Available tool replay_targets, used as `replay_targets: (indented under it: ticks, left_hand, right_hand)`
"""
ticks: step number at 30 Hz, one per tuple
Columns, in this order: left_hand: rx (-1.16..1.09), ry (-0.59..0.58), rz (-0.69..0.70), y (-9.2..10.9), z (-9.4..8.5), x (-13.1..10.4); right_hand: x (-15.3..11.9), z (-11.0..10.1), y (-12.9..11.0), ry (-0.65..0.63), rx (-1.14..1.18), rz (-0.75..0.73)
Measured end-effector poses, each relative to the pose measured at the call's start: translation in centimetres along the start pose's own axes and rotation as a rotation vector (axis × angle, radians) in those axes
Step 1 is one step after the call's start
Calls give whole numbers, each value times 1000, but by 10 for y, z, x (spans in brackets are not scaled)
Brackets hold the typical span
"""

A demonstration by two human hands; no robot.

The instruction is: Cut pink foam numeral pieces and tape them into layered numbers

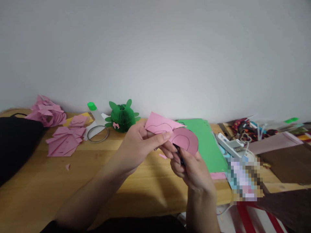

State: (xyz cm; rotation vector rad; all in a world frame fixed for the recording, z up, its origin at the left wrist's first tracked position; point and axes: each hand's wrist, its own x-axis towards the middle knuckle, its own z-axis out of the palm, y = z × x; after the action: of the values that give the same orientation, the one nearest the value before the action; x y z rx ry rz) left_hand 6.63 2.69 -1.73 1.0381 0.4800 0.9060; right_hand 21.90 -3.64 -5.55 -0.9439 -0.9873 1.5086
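Pink paper [159, 121] with dark curved outlines drawn on it is held up over the table. My left hand [143, 140] pinches it, thumb on top and fingers underneath. A rounded lobe of the paper, partly cut along its edge, spreads over my right hand [188, 165]. The fingers of my right hand are closed around a dark tool [180, 155], which looks like scissors; the paper and fingers hide most of it. Below the hands, a small pink scrap [162, 156] lies on the wooden table [102, 181].
Behind stands a green honeycomb paper ball [122, 118] with leaf-shaped pieces. Left are a tape roll [97, 134], a green-capped glue stick [94, 111], folded pink papers [64, 140] and crumpled pink paper [47, 111]. Right are green sheets [206, 142] and a white power strip [229, 145].
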Motion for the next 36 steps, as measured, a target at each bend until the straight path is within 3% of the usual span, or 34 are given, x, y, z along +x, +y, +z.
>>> replay_targets:
  ticks: [16,25,36]
  left_hand:
    - [-20,67,-29,-1,3,0]
    - [-41,-34,-71,-1,-2,1]
    - [-31,-50,-70,-6,-5,1]
  right_hand:
    - [0,14,-3,124,-129,-74]
    - [0,9,1,123,-95,-79]
    - [-2,2,10,119,-48,-70]
